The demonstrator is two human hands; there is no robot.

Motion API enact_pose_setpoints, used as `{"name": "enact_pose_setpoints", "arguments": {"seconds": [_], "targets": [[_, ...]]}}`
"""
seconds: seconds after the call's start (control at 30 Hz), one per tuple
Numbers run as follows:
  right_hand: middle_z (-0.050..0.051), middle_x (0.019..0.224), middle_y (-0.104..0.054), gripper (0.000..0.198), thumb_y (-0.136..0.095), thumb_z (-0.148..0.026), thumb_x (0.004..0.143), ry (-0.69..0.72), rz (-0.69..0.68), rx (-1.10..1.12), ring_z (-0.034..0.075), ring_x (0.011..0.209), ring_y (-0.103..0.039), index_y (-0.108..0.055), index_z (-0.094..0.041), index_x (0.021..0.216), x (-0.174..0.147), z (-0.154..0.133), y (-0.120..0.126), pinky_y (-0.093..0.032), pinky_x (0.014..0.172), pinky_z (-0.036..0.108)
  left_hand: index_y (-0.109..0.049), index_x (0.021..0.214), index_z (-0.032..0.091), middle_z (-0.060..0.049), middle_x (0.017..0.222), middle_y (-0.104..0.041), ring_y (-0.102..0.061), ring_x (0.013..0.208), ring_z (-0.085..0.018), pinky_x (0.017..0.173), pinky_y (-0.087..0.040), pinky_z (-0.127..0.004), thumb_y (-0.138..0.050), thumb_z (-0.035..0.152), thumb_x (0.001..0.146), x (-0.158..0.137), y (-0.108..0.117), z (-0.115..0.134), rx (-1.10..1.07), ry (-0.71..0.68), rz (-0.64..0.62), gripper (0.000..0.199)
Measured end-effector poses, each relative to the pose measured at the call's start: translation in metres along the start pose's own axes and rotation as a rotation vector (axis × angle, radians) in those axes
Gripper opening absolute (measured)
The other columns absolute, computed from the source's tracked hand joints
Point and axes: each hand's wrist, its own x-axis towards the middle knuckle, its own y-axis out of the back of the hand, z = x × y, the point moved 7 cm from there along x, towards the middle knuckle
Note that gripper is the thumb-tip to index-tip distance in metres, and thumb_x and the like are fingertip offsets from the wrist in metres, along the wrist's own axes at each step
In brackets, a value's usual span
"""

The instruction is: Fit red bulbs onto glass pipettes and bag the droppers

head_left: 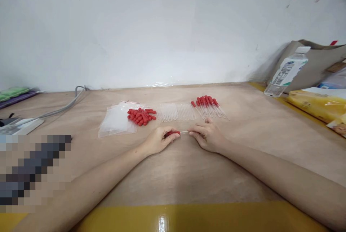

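Observation:
My left hand (161,139) pinches a red rubber dropper bulb (174,133) above the middle of the table. From the other side, my right hand (207,135) grips a thin clear dropper tube (184,132), its end meeting the bulb's mouth. How deep the tube sits in the bulb I cannot tell. Behind my left hand lies a pile of loose red bulbs (141,116), partly on clear zip bags (116,118). A row of clear tubes (177,112) is spread beyond both hands. Several droppers with red bulbs fitted (208,103) lie bunched behind my right hand.
A water bottle (288,71) stands tilted at the back right, against a grey bag (316,62). Yellow packets (319,104) lie beside it. Grey cables (67,106) run along the left, near a green and purple item (16,95). A white wall (167,26) closes the back.

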Motion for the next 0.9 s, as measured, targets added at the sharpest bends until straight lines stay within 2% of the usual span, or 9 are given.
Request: {"name": "enact_pose_setpoints", "arguments": {"seconds": [0.2, 0.33, 0.57, 0.77, 0.9], "targets": [[0.001, 0.066, -0.063, 0.025, -0.039, -0.025, 0.088, 0.051, -0.009, 0.023, 0.011, 0.055, -0.049, -0.063, -0.019, 0.086, 0.001, -0.006, 0.001, -0.026, 0.067, 0.031, -0.065, 0.087, 0.016, -0.003, 0.077, -0.067, -0.058, 0.067, -0.013, 0.060, -0.045, -0.023, -0.053, 0.033, 0.081, -0.001, 0.001, 0.000, 0.027, -0.015, 0.004, 0.021], [0.000, 0.059, -0.061, 0.027, -0.038, -0.026, 0.088, 0.037, -0.045, 0.039, 0.010, 0.049, -0.044, -0.061, -0.018, 0.077, 0.002, -0.007, -0.003, -0.025, 0.067, 0.031, -0.064, 0.087, 0.016, -0.003, 0.078, -0.068, -0.059, 0.068, -0.013, 0.062, -0.047, -0.024, -0.054, 0.029, 0.081, -0.002, 0.000, 0.001, 0.011, -0.042, -0.005, 0.018], [-0.001, 0.054, -0.059, 0.034, -0.035, -0.027, 0.089, -0.072, -0.126, 0.055, 0.010, 0.047, -0.042, -0.054, -0.018, 0.062, 0.008, -0.012, -0.007, -0.027, 0.068, 0.031, -0.065, 0.087, 0.016, -0.003, 0.078, -0.068, -0.061, 0.068, -0.014, 0.060, -0.047, -0.023, -0.055, 0.028, 0.081, -0.004, 0.003, 0.004, 0.078, -0.079, 0.047, 0.017], [-0.004, 0.053, -0.058, 0.036, -0.035, -0.029, 0.090, -0.184, -0.211, 0.217, 0.008, 0.048, -0.046, -0.057, -0.019, 0.064, 0.011, -0.009, -0.015, -0.031, 0.075, 0.031, -0.065, 0.088, 0.017, -0.003, 0.078, -0.069, -0.061, 0.067, -0.014, 0.061, -0.047, -0.024, -0.054, 0.027, 0.081, -0.006, 0.005, 0.012, 0.152, -0.161, 0.059, 0.016], [-0.003, 0.054, -0.057, 0.040, -0.033, -0.031, 0.091, -0.232, -0.267, 0.261, 0.009, 0.049, -0.046, -0.056, -0.018, 0.061, 0.012, -0.007, -0.020, -0.033, 0.070, 0.029, -0.064, 0.089, 0.016, -0.003, 0.076, -0.068, -0.060, 0.064, -0.013, 0.060, -0.046, -0.024, -0.052, 0.029, 0.083, -0.007, 0.004, 0.014, 0.212, -0.234, 0.061, 0.018]]}}
